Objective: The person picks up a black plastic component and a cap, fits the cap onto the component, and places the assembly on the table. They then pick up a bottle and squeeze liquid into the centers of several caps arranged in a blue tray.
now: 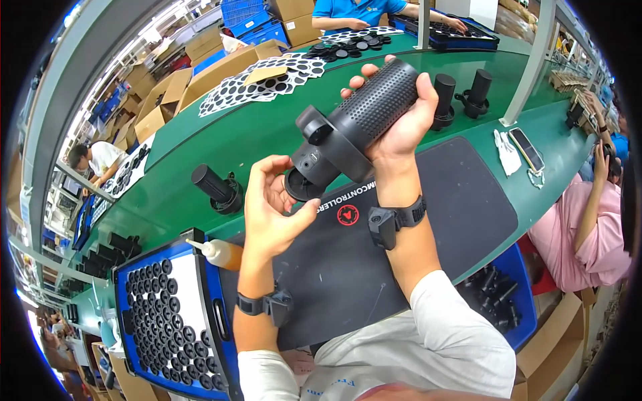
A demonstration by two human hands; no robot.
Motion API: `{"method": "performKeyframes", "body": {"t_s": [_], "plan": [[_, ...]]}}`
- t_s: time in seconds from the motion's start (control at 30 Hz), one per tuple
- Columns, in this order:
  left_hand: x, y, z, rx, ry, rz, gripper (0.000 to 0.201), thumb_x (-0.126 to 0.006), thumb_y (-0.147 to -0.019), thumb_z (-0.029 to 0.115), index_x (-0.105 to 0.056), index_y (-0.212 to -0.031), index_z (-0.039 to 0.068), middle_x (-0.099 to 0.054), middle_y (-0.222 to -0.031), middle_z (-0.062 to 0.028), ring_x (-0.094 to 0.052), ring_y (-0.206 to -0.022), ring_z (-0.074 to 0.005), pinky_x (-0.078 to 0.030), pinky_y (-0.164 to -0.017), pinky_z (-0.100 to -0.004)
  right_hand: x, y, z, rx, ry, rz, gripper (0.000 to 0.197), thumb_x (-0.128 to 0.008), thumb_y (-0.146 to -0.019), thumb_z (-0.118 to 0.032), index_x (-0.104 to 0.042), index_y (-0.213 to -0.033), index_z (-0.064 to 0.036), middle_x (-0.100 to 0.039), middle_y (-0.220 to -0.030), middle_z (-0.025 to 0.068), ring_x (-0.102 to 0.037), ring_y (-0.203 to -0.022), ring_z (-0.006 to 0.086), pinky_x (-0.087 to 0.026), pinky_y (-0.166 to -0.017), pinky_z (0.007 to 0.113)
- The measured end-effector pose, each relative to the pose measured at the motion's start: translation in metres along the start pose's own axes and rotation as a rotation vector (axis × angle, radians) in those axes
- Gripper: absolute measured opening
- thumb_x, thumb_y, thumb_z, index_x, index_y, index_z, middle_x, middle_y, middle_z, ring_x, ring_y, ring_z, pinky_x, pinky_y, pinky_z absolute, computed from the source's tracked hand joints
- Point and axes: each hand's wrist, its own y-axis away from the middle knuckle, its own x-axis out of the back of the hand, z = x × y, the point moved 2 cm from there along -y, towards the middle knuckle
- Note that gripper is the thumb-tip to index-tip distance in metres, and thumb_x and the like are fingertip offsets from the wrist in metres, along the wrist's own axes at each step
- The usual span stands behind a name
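Above the black mat (455, 194), a black cylindrical microphone (378, 100) was held aslant in the air, its perforated grille pointing up and to the right. The right hand (401, 137) was wrapped around the grille, the thumb on one side and the other fingers (356, 81) on the far side. At the lower end, the left hand (275, 214) held a round black end piece (302, 187) between curved fingers and thumb; whether that piece was loose or fixed could not be told.

Both wrists bore dark straps. The mat lay on a green worktop (284, 127). To the left stood another black microphone (217, 188), tilted, and nearer the person were an amber-filled squeeze bottle (224, 254) and a blue tray (219, 311) of black discs (157, 297). To the right, two upright microphones (444, 93) stood beyond the mat, with a phone (526, 148) beside it. A blue bin (527, 287) held black parts below the worktop's edge. Across the worktop, past disc-covered white sheets (231, 93), sat a co-worker in a blue shirt (361, 12).
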Motion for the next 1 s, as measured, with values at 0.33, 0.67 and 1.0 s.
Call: {"method": "performKeyframes", "body": {"t_s": [0.33,0.67,1.0], "plan": [[0.008,-0.003,-0.002,-0.157,0.207,0.102,0.064,-0.072,-0.067,-0.008,-0.041,-0.123,-0.003,-0.049,-0.121,-0.0156,-0.055,-0.111,-0.0221,-0.047,-0.096,-0.0343,0.011,-0.010,0.031,-0.182,-0.194,-0.045,0.050,-0.038,-0.090,-0.054,-0.047,-0.111,-0.0090,-0.063,-0.090,0.0126,-0.063,-0.076,0.0268,-0.054,-0.067,0.045],[0.014,0.000,-0.003,-0.143,0.291,0.059,0.060,-0.072,-0.074,-0.009,-0.044,-0.127,-0.008,-0.047,-0.131,-0.0239,-0.050,-0.121,-0.0276,-0.045,-0.102,-0.0411,0.006,-0.006,0.026,-0.163,-0.182,-0.074,0.052,-0.039,-0.089,-0.056,-0.048,-0.110,-0.0092,-0.062,-0.090,0.0120,-0.061,-0.076,0.0253,-0.052,-0.071,0.045],[0.010,0.002,-0.002,-0.238,0.228,0.072,0.058,-0.070,-0.075,-0.010,-0.044,-0.127,-0.008,-0.046,-0.133,-0.0236,-0.049,-0.122,-0.0279,-0.047,-0.101,-0.0414,0.001,0.000,0.023,-0.102,-0.136,-0.098,0.060,-0.042,-0.087,-0.057,-0.048,-0.115,-0.0039,-0.057,-0.094,0.0132,-0.057,-0.082,0.0253,-0.049,-0.075,0.044]]}}
